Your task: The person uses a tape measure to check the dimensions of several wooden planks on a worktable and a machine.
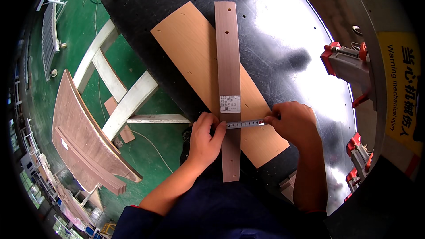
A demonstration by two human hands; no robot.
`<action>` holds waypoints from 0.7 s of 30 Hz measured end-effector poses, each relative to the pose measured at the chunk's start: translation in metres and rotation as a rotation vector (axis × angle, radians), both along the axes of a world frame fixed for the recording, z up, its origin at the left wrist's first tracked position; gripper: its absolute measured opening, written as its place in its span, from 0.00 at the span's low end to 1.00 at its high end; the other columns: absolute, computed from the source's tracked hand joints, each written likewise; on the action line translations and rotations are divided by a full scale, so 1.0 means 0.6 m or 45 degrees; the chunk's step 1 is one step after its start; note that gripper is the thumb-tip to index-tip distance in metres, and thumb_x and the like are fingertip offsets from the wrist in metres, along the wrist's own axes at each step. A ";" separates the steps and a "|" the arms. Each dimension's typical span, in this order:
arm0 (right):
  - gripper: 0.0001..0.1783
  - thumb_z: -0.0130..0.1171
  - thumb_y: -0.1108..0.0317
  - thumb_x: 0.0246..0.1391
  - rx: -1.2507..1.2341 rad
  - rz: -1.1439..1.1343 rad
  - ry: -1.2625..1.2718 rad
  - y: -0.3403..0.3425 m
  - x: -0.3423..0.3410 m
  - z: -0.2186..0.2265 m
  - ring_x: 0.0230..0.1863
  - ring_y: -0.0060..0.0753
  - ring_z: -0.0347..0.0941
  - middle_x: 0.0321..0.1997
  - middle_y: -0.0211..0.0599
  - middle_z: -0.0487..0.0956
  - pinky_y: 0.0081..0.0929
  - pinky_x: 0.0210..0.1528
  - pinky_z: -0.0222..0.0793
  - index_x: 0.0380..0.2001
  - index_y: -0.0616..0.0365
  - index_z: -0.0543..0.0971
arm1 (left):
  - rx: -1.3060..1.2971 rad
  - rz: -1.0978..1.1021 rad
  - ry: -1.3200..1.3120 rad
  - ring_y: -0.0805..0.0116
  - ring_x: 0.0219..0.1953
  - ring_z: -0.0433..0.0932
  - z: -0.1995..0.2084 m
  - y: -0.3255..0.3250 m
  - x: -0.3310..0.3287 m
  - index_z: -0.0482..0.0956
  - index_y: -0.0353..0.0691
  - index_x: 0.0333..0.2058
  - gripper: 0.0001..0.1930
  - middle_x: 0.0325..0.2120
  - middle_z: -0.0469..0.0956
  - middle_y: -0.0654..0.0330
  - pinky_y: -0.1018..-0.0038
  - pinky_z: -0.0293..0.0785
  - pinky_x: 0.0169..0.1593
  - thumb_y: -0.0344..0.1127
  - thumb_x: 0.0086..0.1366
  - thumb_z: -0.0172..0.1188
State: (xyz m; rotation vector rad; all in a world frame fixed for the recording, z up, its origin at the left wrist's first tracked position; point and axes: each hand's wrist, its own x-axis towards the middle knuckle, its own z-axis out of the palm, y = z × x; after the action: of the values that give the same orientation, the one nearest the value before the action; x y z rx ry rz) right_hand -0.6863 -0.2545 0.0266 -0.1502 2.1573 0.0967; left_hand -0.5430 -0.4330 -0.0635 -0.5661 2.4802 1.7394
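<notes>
A narrow brown wood-grain strip (228, 62) with drilled holes near both ends lies lengthwise before me, a white printed label (229, 104) stuck on it. Beneath it, a wider light-wood board (188, 46) runs diagonally. Across the strip, just below the label, stretches a steel measuring tape (243, 124). My left hand (206, 137) pinches the tape's left end at the strip's left edge. To the right of the strip, my right hand (292, 121) is closed round the tape's other end; any case inside the fist is hidden.
Both boards lie on a black machine table (265, 0) with small holes. Red-and-grey clamps (347, 57) line its right side, beside a yellow warning sign (400, 93). At left, a white frame (128, 106) and a trolley with brown panels (84, 132) stand on the green floor.
</notes>
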 end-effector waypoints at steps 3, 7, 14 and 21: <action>0.20 0.60 0.44 0.61 0.004 -0.001 -0.008 0.000 -0.001 -0.002 0.38 0.37 0.82 0.31 0.33 0.85 0.37 0.52 0.71 0.37 0.47 0.88 | -0.002 -0.002 0.003 0.54 0.30 0.71 0.001 0.000 -0.001 0.71 0.35 0.28 0.09 0.26 0.70 0.55 0.63 0.63 0.36 0.32 0.64 0.61; 0.20 0.60 0.44 0.61 0.001 -0.015 -0.024 -0.001 -0.006 0.000 0.39 0.37 0.82 0.31 0.33 0.85 0.37 0.52 0.71 0.38 0.47 0.88 | -0.005 -0.007 -0.005 0.54 0.30 0.71 0.001 -0.001 -0.002 0.71 0.35 0.28 0.09 0.26 0.70 0.55 0.63 0.63 0.36 0.32 0.64 0.61; 0.19 0.61 0.45 0.60 -0.017 -0.023 -0.022 0.001 -0.005 0.001 0.39 0.38 0.82 0.32 0.33 0.86 0.37 0.53 0.71 0.38 0.47 0.88 | -0.019 -0.016 0.010 0.54 0.30 0.71 0.005 0.000 -0.004 0.71 0.35 0.28 0.09 0.26 0.70 0.54 0.63 0.62 0.36 0.31 0.64 0.60; 0.18 0.60 0.46 0.61 0.000 -0.028 -0.048 -0.001 -0.007 -0.001 0.39 0.37 0.82 0.33 0.32 0.86 0.37 0.52 0.72 0.39 0.46 0.88 | -0.001 -0.006 0.005 0.53 0.29 0.70 0.003 0.000 -0.004 0.70 0.35 0.27 0.10 0.26 0.70 0.54 0.62 0.62 0.35 0.31 0.63 0.60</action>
State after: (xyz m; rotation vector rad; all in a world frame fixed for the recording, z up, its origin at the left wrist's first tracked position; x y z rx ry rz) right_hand -0.6904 -0.2550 0.0263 -0.1271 2.1207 0.0807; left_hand -0.5454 -0.4333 -0.0615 -0.5571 2.4823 1.7398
